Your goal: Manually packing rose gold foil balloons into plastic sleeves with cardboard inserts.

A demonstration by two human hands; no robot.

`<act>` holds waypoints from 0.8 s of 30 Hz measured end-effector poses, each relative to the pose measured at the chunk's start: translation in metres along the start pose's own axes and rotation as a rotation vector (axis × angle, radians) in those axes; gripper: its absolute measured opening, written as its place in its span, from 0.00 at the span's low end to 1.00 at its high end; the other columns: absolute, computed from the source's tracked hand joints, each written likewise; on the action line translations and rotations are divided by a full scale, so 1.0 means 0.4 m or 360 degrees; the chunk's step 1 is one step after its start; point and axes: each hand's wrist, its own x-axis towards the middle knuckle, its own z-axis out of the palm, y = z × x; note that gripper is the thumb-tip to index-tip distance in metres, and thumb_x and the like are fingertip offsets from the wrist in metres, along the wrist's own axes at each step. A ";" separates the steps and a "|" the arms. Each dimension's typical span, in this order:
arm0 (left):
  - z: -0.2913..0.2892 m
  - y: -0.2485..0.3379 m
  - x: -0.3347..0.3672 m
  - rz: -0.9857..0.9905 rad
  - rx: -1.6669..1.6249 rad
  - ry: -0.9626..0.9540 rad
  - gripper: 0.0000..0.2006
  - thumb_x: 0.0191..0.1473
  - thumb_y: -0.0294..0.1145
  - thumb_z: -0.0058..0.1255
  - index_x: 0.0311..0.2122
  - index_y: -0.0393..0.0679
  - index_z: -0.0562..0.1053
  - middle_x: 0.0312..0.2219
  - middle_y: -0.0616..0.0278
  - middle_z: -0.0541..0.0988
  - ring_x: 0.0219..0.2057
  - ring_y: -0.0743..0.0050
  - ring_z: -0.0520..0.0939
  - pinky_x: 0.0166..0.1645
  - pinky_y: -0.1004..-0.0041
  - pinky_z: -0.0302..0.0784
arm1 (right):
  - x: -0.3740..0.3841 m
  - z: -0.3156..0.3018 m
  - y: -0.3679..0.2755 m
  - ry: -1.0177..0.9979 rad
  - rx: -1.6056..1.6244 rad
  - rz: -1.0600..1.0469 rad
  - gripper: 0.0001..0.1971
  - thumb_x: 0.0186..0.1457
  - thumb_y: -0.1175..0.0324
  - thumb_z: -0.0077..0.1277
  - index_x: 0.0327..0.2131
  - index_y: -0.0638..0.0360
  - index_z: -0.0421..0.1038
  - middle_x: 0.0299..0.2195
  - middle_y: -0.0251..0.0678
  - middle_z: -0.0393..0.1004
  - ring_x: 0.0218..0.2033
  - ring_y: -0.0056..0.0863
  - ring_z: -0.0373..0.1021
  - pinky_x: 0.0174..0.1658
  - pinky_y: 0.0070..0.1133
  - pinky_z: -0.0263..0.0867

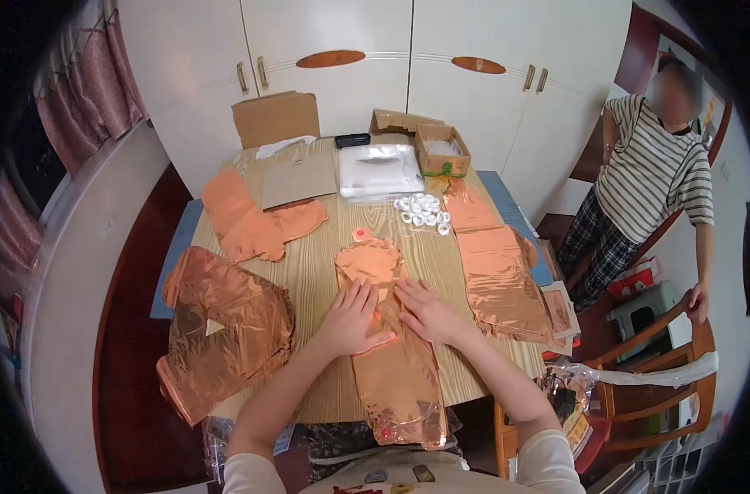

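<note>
Foil [398, 380] lies beneath the left hand [352, 319] and right hand [432, 314], long axis running from ahead of them to behind; both equally near, touching, palms down, fingers extended, no grip visible.

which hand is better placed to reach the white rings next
Probably the right hand: it rests on the middle orange film, nearer the white rings, while the left hand lies farther left.

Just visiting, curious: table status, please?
Left hand and right hand spread on middle orange foil piece. Its near end overhangs table. White rings beyond, not touching it.
</note>
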 end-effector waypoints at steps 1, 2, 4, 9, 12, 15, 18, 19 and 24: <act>0.002 0.001 -0.005 0.0000 0.0011 -0.0036 0.49 0.51 0.70 0.42 0.60 0.28 0.57 0.61 0.37 0.57 0.65 0.44 0.54 0.65 0.49 0.48 | 0.000 0.003 -0.001 -0.0037 -0.0025 -0.0002 0.27 0.61 0.58 0.42 0.58 0.67 0.60 0.60 0.49 0.59 0.64 0.42 0.52 0.66 0.38 0.45; 0.003 0.002 -0.008 0.0000 0.0023 -0.0071 0.49 0.51 0.70 0.41 0.61 0.28 0.56 0.61 0.37 0.56 0.65 0.44 0.54 0.66 0.49 0.48 | -0.001 0.006 -0.002 -0.0073 -0.0050 -0.0003 0.27 0.61 0.58 0.42 0.58 0.66 0.60 0.61 0.48 0.59 0.64 0.41 0.52 0.66 0.37 0.45; 0.005 0.001 -0.009 0.0007 0.0045 -0.0095 0.50 0.52 0.70 0.39 0.61 0.28 0.55 0.62 0.37 0.56 0.65 0.44 0.54 0.66 0.50 0.48 | -0.001 0.011 -0.003 -0.0119 -0.0079 0.0004 0.27 0.61 0.57 0.42 0.58 0.66 0.60 0.62 0.46 0.58 0.65 0.39 0.51 0.66 0.37 0.45; 0.008 0.005 -0.008 0.0032 0.0085 -0.0055 0.49 0.52 0.70 0.39 0.61 0.30 0.56 0.62 0.39 0.57 0.65 0.46 0.55 0.66 0.49 0.47 | -0.001 0.018 -0.007 -0.0095 -0.0170 0.0001 0.26 0.62 0.56 0.41 0.58 0.63 0.61 0.63 0.42 0.57 0.66 0.34 0.50 0.67 0.36 0.43; 0.015 0.009 -0.008 0.0043 0.0033 0.0079 0.46 0.50 0.68 0.44 0.61 0.35 0.60 0.60 0.42 0.62 0.64 0.46 0.58 0.64 0.45 0.49 | 0.001 0.014 -0.015 -0.0097 -0.0200 0.0002 0.26 0.62 0.56 0.40 0.58 0.62 0.62 0.63 0.41 0.57 0.66 0.33 0.50 0.67 0.37 0.42; 0.011 0.014 -0.007 0.0042 0.0032 0.0037 0.44 0.51 0.67 0.43 0.62 0.40 0.59 0.61 0.48 0.62 0.64 0.47 0.58 0.65 0.45 0.47 | 0.002 0.024 -0.016 -0.0094 -0.0229 0.0009 0.26 0.62 0.56 0.40 0.58 0.62 0.62 0.63 0.41 0.57 0.66 0.33 0.50 0.67 0.38 0.41; 0.012 0.010 -0.009 0.0114 0.0057 0.0041 0.43 0.51 0.66 0.44 0.63 0.42 0.59 0.61 0.55 0.62 0.64 0.51 0.58 0.65 0.44 0.46 | 0.004 0.018 -0.021 -0.0113 -0.0243 0.0020 0.26 0.62 0.56 0.40 0.59 0.61 0.61 0.63 0.40 0.57 0.66 0.32 0.50 0.67 0.38 0.40; 0.013 0.009 -0.008 0.0115 0.0050 0.0037 0.42 0.52 0.66 0.44 0.63 0.42 0.59 0.61 0.56 0.62 0.64 0.52 0.58 0.65 0.43 0.46 | 0.004 0.019 -0.020 -0.0107 -0.0242 0.0014 0.26 0.62 0.57 0.40 0.59 0.61 0.61 0.63 0.40 0.57 0.66 0.32 0.50 0.67 0.38 0.40; 0.010 0.008 -0.005 0.0114 0.0006 0.0026 0.40 0.52 0.64 0.45 0.62 0.43 0.60 0.61 0.59 0.63 0.64 0.55 0.58 0.64 0.42 0.46 | 0.008 0.027 0.007 -0.0108 -0.0222 -0.0030 0.26 0.62 0.58 0.39 0.60 0.62 0.59 0.63 0.41 0.57 0.66 0.33 0.50 0.67 0.39 0.41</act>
